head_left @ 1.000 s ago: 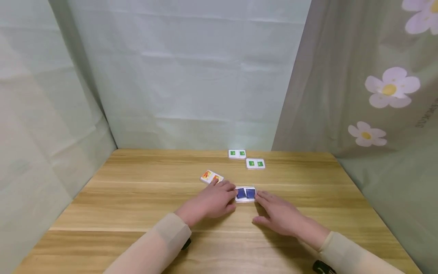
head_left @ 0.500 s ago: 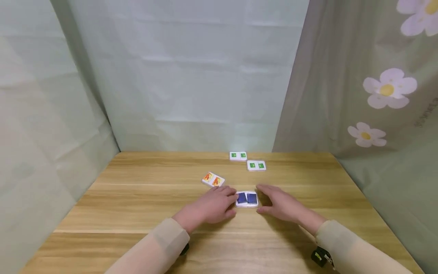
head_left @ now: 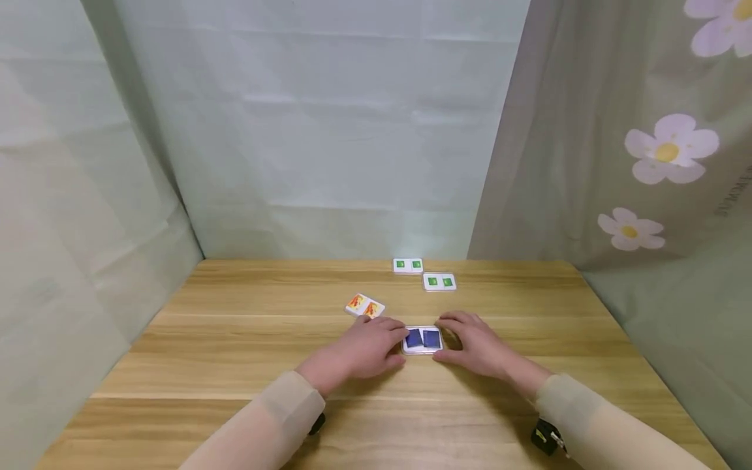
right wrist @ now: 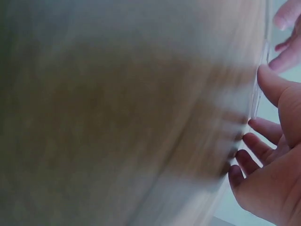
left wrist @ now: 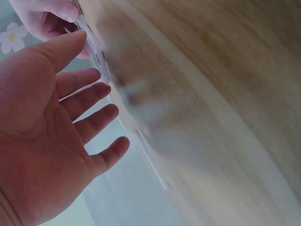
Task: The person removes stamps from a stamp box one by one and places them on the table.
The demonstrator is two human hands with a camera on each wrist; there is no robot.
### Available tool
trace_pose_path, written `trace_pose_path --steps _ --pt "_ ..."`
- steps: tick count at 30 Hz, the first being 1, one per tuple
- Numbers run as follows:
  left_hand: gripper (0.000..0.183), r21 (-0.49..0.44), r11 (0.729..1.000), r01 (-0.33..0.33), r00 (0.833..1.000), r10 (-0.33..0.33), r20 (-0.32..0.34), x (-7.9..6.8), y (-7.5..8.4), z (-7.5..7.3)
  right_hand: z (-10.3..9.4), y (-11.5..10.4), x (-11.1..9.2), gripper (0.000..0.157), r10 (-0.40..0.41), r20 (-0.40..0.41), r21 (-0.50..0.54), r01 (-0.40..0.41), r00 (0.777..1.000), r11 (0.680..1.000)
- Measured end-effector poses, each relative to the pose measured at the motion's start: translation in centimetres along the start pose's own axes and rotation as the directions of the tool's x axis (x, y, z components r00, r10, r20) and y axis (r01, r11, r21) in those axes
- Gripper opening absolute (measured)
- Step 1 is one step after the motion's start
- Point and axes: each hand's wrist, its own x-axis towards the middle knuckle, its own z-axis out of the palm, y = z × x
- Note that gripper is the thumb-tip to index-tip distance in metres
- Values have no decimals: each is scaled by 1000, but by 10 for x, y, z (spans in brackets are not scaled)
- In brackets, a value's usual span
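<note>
Hands: two, one at each end of a flat clear case (head_left: 422,352) on the wooden table (head_left: 235,365).
Left hand (head_left: 365,346): five digits show in the left wrist view — a thumb and four fingers, spread apart and nearly straight, the palm loose. In the head view one fingertip meets the left end of the case; no grip closes round it.
Right hand (head_left: 478,344): also a thumb and four fingers in the right wrist view, the fingers gently bent. Thumb and forefinger stand apart at the two right-hand corners of the case; whether they pinch it or only touch it cannot be told.
Blue squares: two (head_left: 431,339), side by side on the white middle of the case, the left one slightly askew.
Orange card: one, a white card (head_left: 365,306) with two orange-and-red pictures, lying slanted just beyond the left hand.
Green cards: two, each white with two green squares — one (head_left: 408,266) near the table's far edge, the other (head_left: 439,282) a little closer and to the right.
Sleeves: two, pale cream (head_left: 288,408).
Curtain: grey-green cloth (head_left: 552,163) behind and to the right, with three white flowers in view (head_left: 666,153).
</note>
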Motion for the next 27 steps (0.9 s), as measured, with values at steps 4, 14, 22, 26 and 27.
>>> trace_pose_path --steps 4,14,22,26,27 --pt "58 -7 1000 16 999 -16 -45 11 4 0 -3 3 0 65 -29 -23 -22 29 999 999" --pt "54 -18 1000 1 996 -3 -92 44 16 1 -11 13 -10 62 -13 -46 -42 11 999 999" --pt "54 -64 997 -48 996 42 -81 47 18 2 -9 9 -13 61 -2 -25 -68 1 1000 998" --pt "55 -50 994 -93 993 89 -78 50 20 5 -10 8 -16 60 -14 -13 -68 13 1000 998" --pt "54 -41 994 -99 992 96 -77 50 21 6 -10 8 -17 60 -22 -13 -63 21 1000 998"
